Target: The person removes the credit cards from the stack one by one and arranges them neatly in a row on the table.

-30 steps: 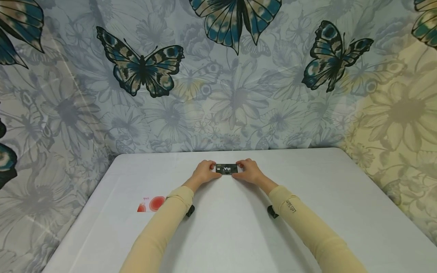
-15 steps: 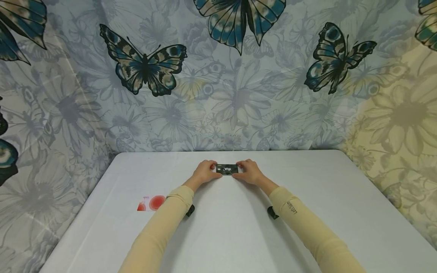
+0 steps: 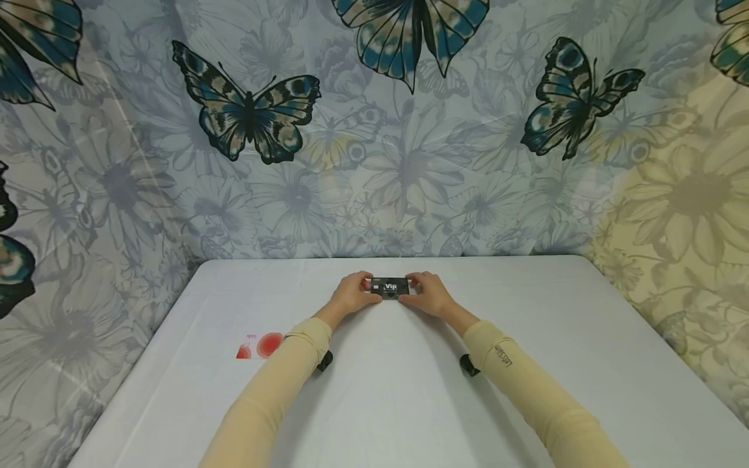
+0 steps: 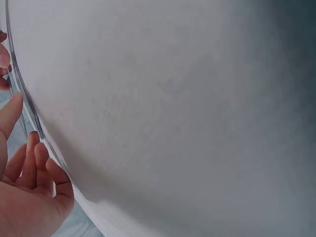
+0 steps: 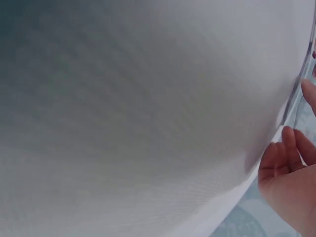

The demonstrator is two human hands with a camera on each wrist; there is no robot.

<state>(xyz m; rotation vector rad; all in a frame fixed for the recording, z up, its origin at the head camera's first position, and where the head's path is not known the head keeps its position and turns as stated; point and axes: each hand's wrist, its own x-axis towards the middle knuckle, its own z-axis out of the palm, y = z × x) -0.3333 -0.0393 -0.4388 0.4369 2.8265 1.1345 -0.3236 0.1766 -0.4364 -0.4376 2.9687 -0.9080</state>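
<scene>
A black card printed with "Vip" is held between both hands near the far side of the white table. My left hand pinches its left end, thumb at the lower corner and fingers at the upper one. On the other end, my right hand pinches it the same way. The card's face is turned toward the head camera. In the left wrist view, the left hand shows at the left border with curled fingers. The right wrist view has the right hand at its right border.
A red and white card lies flat on the table to the left, its right part hidden behind the left sleeve. Behind the table's far edge hangs a flowered cloth with butterflies. Dark wrist devices sit under both cuffs.
The black card's upper edge has risen slightly and its face shows taller, tilted more toward the head camera. Both hands keep their pinch with almost no other movement.
</scene>
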